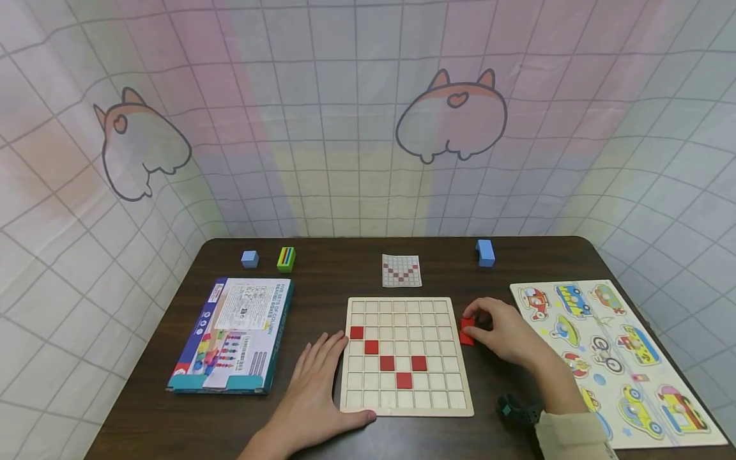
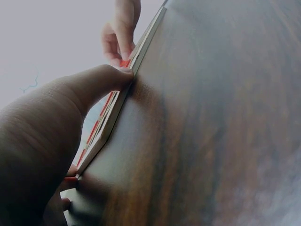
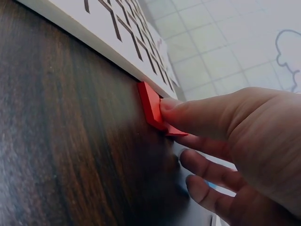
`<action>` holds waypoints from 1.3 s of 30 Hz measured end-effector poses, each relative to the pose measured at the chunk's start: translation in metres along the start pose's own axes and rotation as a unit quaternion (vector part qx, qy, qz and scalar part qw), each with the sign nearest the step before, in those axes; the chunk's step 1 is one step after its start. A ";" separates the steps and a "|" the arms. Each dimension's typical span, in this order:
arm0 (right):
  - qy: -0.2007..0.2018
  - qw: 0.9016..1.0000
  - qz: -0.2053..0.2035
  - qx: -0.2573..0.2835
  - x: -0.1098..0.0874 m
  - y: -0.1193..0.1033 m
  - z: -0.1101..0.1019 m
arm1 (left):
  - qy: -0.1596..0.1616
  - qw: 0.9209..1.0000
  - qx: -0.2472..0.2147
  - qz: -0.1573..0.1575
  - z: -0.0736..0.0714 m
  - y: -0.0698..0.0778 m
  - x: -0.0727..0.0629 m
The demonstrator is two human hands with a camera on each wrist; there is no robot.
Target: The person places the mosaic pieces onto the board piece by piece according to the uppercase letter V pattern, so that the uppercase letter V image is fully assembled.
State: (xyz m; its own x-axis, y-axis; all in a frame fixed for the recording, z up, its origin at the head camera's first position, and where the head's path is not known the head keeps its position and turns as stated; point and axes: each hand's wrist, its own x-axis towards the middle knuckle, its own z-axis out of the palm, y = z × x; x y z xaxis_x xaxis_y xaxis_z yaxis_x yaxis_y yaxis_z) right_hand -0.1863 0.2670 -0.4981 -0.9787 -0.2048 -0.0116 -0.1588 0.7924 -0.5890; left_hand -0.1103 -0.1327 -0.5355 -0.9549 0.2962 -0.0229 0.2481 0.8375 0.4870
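Observation:
A wooden grid board (image 1: 407, 413) lies flat on the table, with several red square tiles (image 1: 404, 381) in its cells. My left hand (image 1: 313, 390) rests against the board's left side and front edge, fingers straight and thumb at the near rim. Just beyond the right edge, my right hand (image 1: 506, 332) pinches a red tile (image 3: 150, 106) between thumb and fingers. Another bit of red shows under the thumb in the right wrist view; whether it is a second tile I cannot tell. Behind the board lies a small pattern card (image 1: 401, 271) with red squares on a grid.
A boxed set (image 1: 241, 332) lies on the left of the dark table. At the back are a blue cube (image 1: 250, 259), a green striped block (image 1: 285, 259) and a blue block (image 1: 485, 253). A vehicle picture board (image 1: 598, 383) sits at right, partly under my right forearm.

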 end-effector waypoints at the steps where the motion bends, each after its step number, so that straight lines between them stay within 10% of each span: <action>1: -0.003 1.000 0.004 0.001 0.000 0.000 0.000 | 0.000 1.000 0.000 0.000 0.000 0.000 0.000; 39: 0.018 0.999 0.005 0.049 -0.005 -0.007 -0.005 | -0.002 1.000 0.003 -0.003 0.000 0.000 0.000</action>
State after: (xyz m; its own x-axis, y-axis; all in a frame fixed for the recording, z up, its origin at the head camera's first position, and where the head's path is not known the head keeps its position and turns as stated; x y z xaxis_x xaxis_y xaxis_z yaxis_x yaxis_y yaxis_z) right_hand -0.1808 0.2653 -0.4900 -0.9843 -0.1760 0.0101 -0.1379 0.7331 -0.6660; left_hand -0.1105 -0.1325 -0.5353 -0.9557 0.2931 -0.0285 0.2437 0.8416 0.4820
